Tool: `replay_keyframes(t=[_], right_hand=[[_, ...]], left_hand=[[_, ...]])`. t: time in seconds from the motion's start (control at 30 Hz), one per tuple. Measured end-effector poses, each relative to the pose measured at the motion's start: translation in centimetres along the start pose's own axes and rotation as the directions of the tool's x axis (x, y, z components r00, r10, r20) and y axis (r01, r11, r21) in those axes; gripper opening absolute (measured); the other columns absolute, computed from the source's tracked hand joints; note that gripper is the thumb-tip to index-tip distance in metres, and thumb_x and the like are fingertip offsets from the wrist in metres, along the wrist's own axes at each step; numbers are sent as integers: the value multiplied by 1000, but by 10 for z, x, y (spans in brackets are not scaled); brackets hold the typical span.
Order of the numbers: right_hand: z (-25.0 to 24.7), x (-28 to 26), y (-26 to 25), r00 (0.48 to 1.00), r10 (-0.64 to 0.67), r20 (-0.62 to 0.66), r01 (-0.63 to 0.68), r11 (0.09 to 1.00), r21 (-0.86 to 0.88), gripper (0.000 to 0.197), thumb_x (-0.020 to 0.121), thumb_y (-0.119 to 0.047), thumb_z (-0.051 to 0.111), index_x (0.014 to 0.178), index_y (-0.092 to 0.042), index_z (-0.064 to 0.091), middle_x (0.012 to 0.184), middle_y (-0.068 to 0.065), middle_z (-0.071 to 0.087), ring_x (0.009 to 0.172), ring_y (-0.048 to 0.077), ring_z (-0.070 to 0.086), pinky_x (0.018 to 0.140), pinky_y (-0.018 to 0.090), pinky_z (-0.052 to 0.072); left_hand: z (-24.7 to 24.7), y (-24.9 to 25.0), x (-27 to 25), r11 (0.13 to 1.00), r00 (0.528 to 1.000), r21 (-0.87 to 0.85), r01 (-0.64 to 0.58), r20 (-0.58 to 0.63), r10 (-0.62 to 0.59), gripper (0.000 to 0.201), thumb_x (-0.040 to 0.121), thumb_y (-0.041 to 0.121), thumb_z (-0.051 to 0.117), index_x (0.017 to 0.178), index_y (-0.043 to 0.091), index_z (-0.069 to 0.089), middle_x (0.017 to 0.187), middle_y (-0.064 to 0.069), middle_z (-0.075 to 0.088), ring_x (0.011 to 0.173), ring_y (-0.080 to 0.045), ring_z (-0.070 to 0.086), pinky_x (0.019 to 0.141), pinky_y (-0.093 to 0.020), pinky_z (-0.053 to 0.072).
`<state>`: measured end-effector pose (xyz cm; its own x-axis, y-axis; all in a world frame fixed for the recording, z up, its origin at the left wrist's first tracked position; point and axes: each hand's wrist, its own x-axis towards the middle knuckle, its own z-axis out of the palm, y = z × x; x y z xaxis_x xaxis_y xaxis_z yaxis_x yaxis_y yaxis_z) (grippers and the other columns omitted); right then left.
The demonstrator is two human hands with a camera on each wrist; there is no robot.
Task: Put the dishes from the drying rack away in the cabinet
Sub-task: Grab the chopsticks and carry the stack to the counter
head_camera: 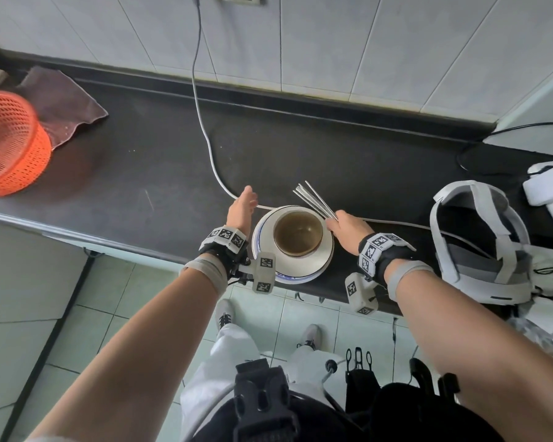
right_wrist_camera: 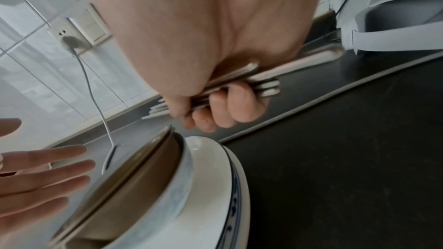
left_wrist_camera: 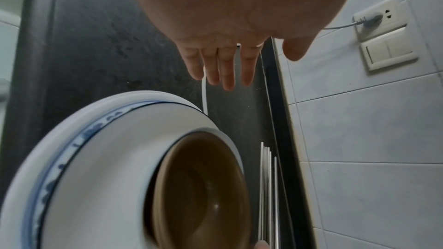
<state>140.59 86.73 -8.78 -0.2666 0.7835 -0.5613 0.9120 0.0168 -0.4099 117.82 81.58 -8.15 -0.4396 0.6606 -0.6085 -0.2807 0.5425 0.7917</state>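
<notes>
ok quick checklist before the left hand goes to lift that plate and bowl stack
1. Left hand free: ok, fingers straight, holding nothing.
2. Right hand grip on chopsticks: ok, fingers curled round them.
3. Brown bowl seated in plates: ok, roughly centred.
4. White cable clear of stack: not ok, it runs right behind the plates.
5. Stack fully on counter: not ok, near edge overhangs.
6. Cabinet open: cannot tell, not in view.

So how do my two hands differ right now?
The left hand is open with straight fingers and holds nothing; the right hand is curled round a bundle of metal chopsticks. The left is beside the left rim of the stacked plates; the right is at their right rim. Both are above the dark counter.
</notes>
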Motion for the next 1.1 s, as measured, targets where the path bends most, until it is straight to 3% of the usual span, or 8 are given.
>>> replay_keyframes(t=[0.1, 0.2, 0.33, 0.4, 0.47, 0.7, 0.93, 1.1], right_hand=[[15, 8, -2, 998, 38, 43, -32, 990, -135, 25, 104, -25, 39, 111, -5, 54, 103, 15, 61, 90, 34, 57, 72, 36, 40], [29, 15, -2, 999, 50, 6, -48, 983, -177, 24, 102, -23, 42, 113, -4, 53, 107, 18, 65, 91, 35, 60, 71, 37, 42], [37, 17, -4, 999, 23, -28, -31, 954, -300, 19, 100, -19, 44, 112, -10, 54, 108, 16, 67, 100, 38, 65, 72, 38, 45], [38, 17, -8, 999, 28, -38, -39, 943, -330, 19, 100, -20, 43, 112, -13, 56, 108, 14, 67, 100, 37, 65, 70, 37, 45], [39, 17, -13, 999, 12, -38, -25, 930, -366, 20, 100, -20, 42, 110, -14, 58, 107, 13, 68, 99, 36, 66, 69, 36, 44], [39, 12, -28, 990, -99, -102, 47, 906, -421, 22, 98, -15, 43, 115, -20, 57, 106, 9, 67, 101, 31, 62, 67, 35, 42], [44, 13, -21, 964, -198, -177, 127, 929, -347, 40, 96, -13, 49, 132, -29, 57, 118, 2, 67, 117, 25, 55, 84, 37, 50], [44, 16, -12, 963, -199, -180, 127, 930, -346, 39, 96, -29, 55, 135, -30, 56, 121, 3, 60, 121, 25, 50, 86, 38, 52]], left_hand=[[-7, -12, 5, 983, 1000, 184, 15, 7, -16, 39, 100, 34, 50, 124, 6, 62, 115, -4, 61, 120, -25, 57, 98, -35, 41], [-10, -23, 6, 962, 999, 272, 26, 15, -31, 17, 97, 21, 55, 88, 15, 68, 98, -7, 65, 98, -24, 57, 76, -29, 46], [-16, -34, 9, 928, 999, 373, 14, 37, -30, 23, 90, 17, 65, 110, 7, 71, 101, -21, 71, 75, -21, 60, 69, -29, 50], [-17, -34, 7, 891, 989, 451, 49, 103, -106, 25, 88, 25, 71, 109, 11, 67, 80, -10, 65, 55, -15, 57, 51, -22, 46], [-17, -33, 4, 851, 970, 518, 80, 155, -185, 29, 86, 32, 75, 107, 17, 61, 74, -3, 63, 51, -13, 62, 47, -21, 49], [-20, -39, -2, 849, 949, 499, 173, 147, -280, 34, 87, 10, 72, 114, 13, 51, 78, -14, 70, 55, -24, 72, 52, -30, 63], [-20, -45, -4, 862, 970, 477, 172, 69, -232, 28, 81, 11, 73, 105, 15, 58, 76, -8, 73, 55, -22, 74, 57, -29, 64], [-23, -47, -6, 889, 970, 421, 179, 73, -230, 21, 83, 18, 76, 100, 14, 63, 81, -10, 72, 76, -31, 77, 80, -43, 64]])
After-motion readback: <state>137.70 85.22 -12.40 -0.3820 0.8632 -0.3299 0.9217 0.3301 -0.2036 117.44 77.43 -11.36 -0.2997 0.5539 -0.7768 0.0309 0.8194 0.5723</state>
